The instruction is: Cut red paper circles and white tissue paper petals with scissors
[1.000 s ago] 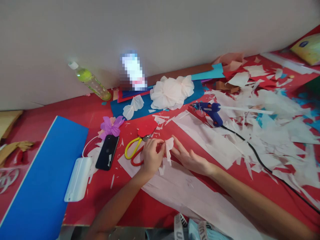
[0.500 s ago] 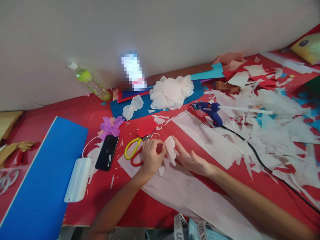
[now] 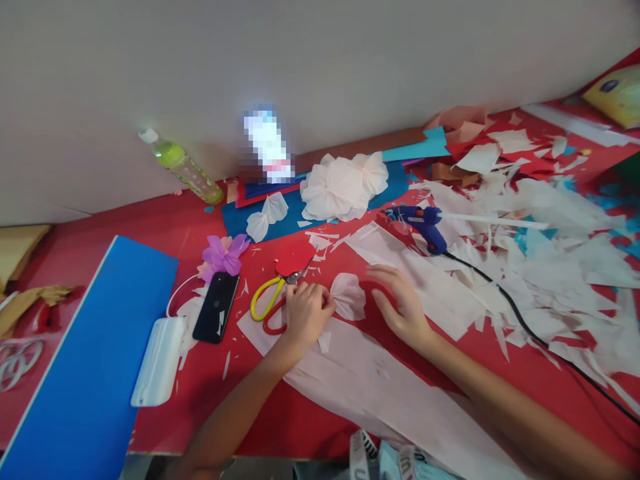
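My left hand [image 3: 309, 312] pinches the narrow end of a pale pink paper petal [image 3: 349, 297], which fans out to the right above the red table. Right of the petal, my right hand [image 3: 400, 301] is held apart from it, fingers stretched and thumb spread, with nothing in it. Scissors [image 3: 266, 300] with one yellow and one red handle lie just left of my left hand, partly covered by it. A red paper shape [image 3: 295, 259] rests by their blades. Below both hands stretches a long pale pink paper strip [image 3: 380, 380].
A blue glue gun [image 3: 425, 225] with a black cord lies to the right, beside heaped white scraps [image 3: 530, 267]. White paper flowers [image 3: 340, 188] sit on blue paper at the back. Leftward are a black phone [image 3: 216, 307], a purple flower [image 3: 223, 255], a bottle [image 3: 187, 170] and a blue board [image 3: 85, 360].
My right hand has let go of the petal and moved right, fingers opening. The petal, still in my left hand, has turned so that its broad face shows.
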`<state>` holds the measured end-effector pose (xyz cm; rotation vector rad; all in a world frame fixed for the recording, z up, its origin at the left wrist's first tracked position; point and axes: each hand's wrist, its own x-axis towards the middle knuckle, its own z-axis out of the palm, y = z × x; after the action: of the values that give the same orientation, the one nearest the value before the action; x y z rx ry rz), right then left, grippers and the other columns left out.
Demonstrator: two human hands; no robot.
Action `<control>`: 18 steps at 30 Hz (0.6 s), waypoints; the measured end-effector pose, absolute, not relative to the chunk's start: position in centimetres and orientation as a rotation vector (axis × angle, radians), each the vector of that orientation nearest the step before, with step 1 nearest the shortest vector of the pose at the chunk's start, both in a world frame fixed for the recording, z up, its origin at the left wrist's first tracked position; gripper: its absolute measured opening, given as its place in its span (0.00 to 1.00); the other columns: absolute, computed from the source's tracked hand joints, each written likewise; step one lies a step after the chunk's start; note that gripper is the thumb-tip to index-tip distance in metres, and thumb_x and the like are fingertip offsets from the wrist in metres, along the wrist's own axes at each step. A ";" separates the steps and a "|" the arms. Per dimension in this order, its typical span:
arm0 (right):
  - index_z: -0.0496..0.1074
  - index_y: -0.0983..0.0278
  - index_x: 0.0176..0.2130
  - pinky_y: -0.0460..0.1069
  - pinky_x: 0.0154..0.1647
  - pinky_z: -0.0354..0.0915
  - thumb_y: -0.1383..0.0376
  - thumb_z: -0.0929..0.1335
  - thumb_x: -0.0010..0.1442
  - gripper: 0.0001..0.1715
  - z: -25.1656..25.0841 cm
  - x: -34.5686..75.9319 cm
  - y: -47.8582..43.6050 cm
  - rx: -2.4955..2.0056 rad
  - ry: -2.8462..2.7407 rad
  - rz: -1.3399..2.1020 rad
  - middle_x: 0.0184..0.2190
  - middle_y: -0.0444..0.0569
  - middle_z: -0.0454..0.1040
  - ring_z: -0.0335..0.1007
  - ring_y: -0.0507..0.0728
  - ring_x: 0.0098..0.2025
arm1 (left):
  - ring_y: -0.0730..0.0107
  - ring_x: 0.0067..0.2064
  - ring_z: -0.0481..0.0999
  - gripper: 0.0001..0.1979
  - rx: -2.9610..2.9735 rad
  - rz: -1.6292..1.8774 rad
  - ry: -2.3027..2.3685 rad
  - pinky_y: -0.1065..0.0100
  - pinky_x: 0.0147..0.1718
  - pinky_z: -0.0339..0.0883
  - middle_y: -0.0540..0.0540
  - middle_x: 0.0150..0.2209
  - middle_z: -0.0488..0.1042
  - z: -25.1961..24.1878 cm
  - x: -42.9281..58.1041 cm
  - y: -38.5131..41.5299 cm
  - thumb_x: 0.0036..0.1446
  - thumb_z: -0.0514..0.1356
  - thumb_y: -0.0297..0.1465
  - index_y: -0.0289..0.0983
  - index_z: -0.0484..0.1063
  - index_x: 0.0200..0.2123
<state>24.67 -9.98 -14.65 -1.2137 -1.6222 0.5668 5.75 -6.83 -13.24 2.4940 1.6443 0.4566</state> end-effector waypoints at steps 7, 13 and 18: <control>0.63 0.63 0.55 0.61 0.57 0.59 0.62 0.63 0.61 0.23 -14.7 23.7 -9.7 -1.177 -2.222 0.261 0.55 0.53 0.67 0.57 0.62 0.59 | 0.71 0.28 0.67 0.08 2.461 0.357 1.628 0.63 0.35 0.50 0.53 0.22 0.72 -12.6 5.8 -6.9 0.52 0.59 0.28 0.38 0.66 0.22; 0.63 0.65 0.56 0.60 0.59 0.56 0.58 0.63 0.61 0.26 -15.1 23.4 -9.6 -1.322 -2.327 0.215 0.58 0.51 0.63 0.56 0.62 0.60 | 0.71 0.30 0.66 0.07 2.460 0.342 1.603 0.63 0.36 0.51 0.54 0.23 0.71 -12.4 5.8 -6.8 0.52 0.59 0.27 0.38 0.66 0.23; 0.62 0.65 0.57 0.61 0.60 0.54 0.59 0.63 0.60 0.27 -15.0 23.4 -9.5 -1.343 -2.332 0.272 0.59 0.52 0.62 0.55 0.62 0.61 | 0.70 0.30 0.66 0.08 2.514 0.363 1.521 0.64 0.35 0.52 0.53 0.23 0.70 -12.7 5.6 -6.5 0.53 0.58 0.26 0.38 0.65 0.22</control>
<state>23.42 -9.49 -15.04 -1.3433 -2.3317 0.2721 5.59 -6.53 -12.71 2.5140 1.5206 0.3630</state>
